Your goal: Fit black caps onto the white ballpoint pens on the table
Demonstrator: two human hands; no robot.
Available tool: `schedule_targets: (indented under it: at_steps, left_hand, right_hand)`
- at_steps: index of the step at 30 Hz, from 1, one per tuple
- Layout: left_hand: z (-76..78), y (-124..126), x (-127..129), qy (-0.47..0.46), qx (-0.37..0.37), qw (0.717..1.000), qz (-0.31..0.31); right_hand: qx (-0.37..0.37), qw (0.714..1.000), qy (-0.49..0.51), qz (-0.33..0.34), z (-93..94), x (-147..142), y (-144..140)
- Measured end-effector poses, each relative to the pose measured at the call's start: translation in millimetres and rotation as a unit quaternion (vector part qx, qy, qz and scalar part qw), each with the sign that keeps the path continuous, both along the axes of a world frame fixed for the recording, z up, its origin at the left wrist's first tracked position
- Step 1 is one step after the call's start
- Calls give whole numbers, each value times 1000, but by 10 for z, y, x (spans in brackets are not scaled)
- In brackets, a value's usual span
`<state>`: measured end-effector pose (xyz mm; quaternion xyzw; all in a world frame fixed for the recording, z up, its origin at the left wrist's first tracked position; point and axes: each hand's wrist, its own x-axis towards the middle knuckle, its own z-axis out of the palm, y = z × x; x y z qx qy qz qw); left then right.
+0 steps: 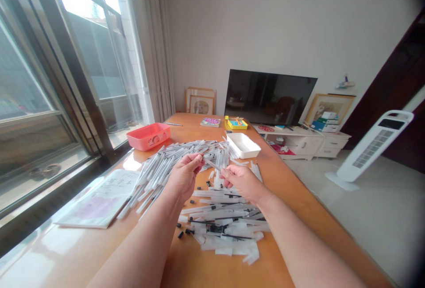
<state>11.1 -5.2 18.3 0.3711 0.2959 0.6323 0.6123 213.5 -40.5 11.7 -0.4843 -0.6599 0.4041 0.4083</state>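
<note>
Between my two hands is a slim, whitish pen (211,164), held tilted above the table. My left hand (188,169) pinches its upper left end between thumb and fingers. Closed on the lower right end is my right hand (239,180). A large heap of similar pens (162,164) spreads behind and to the left of my left hand. Below my hands lies a loose pile of translucent sleeves and thin black pieces (226,217). Small black caps (181,235) are scattered along the pile's left side.
A red bin (148,136) stands at the back left, a white tray (244,145) at the back right. A notebook (99,201) lies by the window side. Farther back are a yellow box (237,123) and a colourful booklet (210,122). The table's right edge borders open floor.
</note>
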Motion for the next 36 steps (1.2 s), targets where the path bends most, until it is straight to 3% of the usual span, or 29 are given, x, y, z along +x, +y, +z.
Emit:
schedule_targets:
  at_steps: [4,11,17,23,26,32,36]
  left_hand:
    - [-6,-10,7,-1,0,1000,1]
    - [-12,21,-17,-9,-11,1000,17]
    - [-30,29,-11,-20,-30,999,20]
    - [5,31,-16,-41,-43,998,28]
    - [-17,42,-14,-42,-46,998,31]
    - [-48,43,-9,-32,-53,998,32]
    - [-32,39,-9,-38,-54,997,31]
  right_hand:
    - [64,996,-11,-52,29,-9,-5]
    - [-51,998,45,-4,45,-5,-32]
    - [54,995,33,-73,44,0,-8]
    - [-75,993,85,-44,70,-5,-40]
    - [-77,993,79,-48,59,-2,-41]
    - [-14,991,113,-65,81,-20,-51]
    - [-93,985,132,-59,88,1,-43]
